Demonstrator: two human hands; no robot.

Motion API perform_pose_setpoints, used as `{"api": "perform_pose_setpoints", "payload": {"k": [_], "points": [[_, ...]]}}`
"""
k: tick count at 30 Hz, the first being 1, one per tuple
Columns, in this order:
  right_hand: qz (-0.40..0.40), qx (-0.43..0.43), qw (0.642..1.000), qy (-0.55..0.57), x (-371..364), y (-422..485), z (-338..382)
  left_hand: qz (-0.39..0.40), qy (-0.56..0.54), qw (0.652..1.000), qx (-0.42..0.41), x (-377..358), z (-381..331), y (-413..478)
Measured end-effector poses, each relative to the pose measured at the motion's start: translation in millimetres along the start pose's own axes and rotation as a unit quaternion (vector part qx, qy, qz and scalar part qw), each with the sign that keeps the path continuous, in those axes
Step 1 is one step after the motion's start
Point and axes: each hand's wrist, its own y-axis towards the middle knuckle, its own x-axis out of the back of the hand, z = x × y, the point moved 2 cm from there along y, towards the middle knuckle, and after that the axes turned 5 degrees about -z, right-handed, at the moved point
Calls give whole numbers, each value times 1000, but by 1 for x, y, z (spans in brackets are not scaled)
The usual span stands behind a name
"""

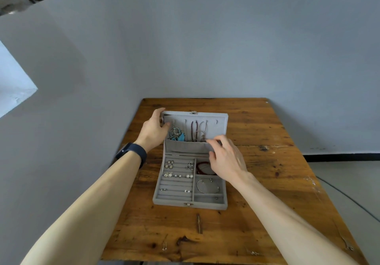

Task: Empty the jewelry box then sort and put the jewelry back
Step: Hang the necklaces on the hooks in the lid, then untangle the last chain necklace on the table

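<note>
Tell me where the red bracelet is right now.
In the head view, the red bracelet lies in the jewelry box's right-hand compartment nearest the lid, partly hidden by the right hand, beyond the silver bracelet.

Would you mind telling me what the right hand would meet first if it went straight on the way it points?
Probably the pale cord necklace hanging inside the jewelry box lid, just above the pocket; the right hand looks almost on it, though depth is unclear.

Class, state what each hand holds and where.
Left hand grips the box lid at its left edge. Right hand reaches the hanging necklaces; a pinch cannot be told.
</note>
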Motion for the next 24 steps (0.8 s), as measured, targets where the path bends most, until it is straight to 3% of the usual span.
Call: {"api": "perform_pose_setpoints", "payload": {"k": [16, 24], "points": [[-14, 1, 996, 83, 11, -23, 16, 13, -35, 997, 68, -5, 13, -18], [-10, -1, 983, 183, 16, -99, 67, -32, -28, 999, 14, 21, 37, -106]]}}
